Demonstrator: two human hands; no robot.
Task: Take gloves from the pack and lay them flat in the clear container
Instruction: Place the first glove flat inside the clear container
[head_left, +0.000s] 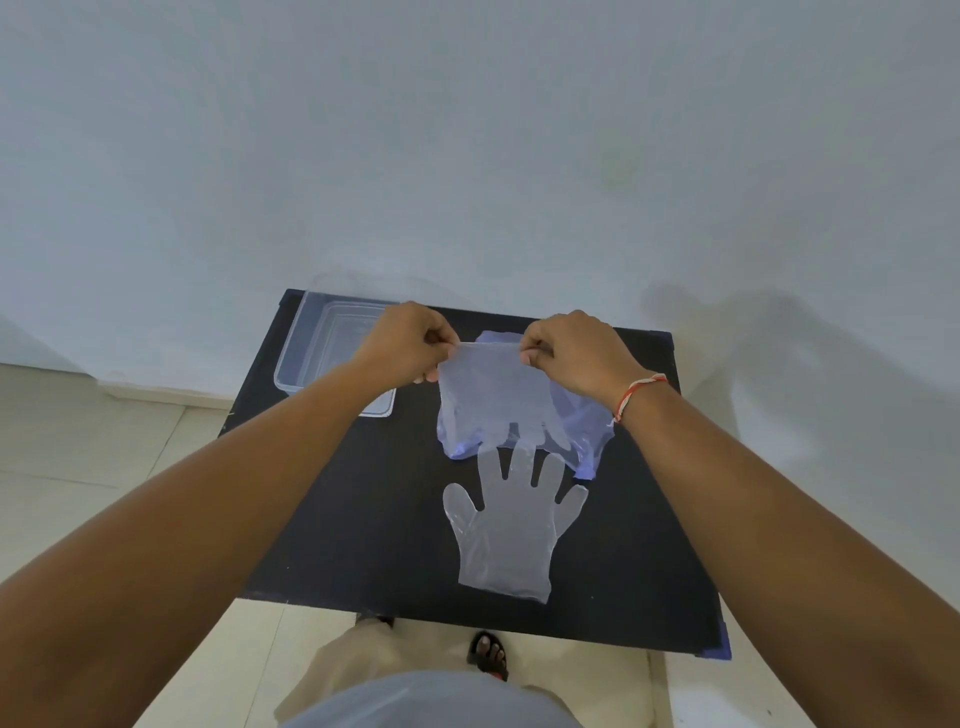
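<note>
Pale blue-grey wall fills the upper half of the view, and below it a small black table (363, 519) stands on light floor tiles.

Both bare forearms reach forward over the table from the lower corners of the view. The left hand (410, 343) and the right hand (571, 348) are raised above the far part of the tabletop, knuckles up and fingers curled in. Each hand pinches one end of the cuff edge of a thin clear glove (493, 400) between thumb and fingertips, so the edge is stretched taut between them and the rest of the glove hangs down toward the person. A red and white thread bracelet (636, 392) circles the right wrist.

Under and behind the hanging glove lies the bluish plastic pack (589, 421), crumpled on the table. A second clear glove (506, 525) lies flat on the table nearer the person, its fingers spread and pointing toward the pack, the fingertips reaching the pack's near edge.

At the far left corner of the table sits the clear container (311, 343); the left forearm crosses over its near right corner. Whether anything lies inside it cannot be told.

Below the table's near edge, beige trousers (343, 670) and a sandalled foot (488, 654) show.
</note>
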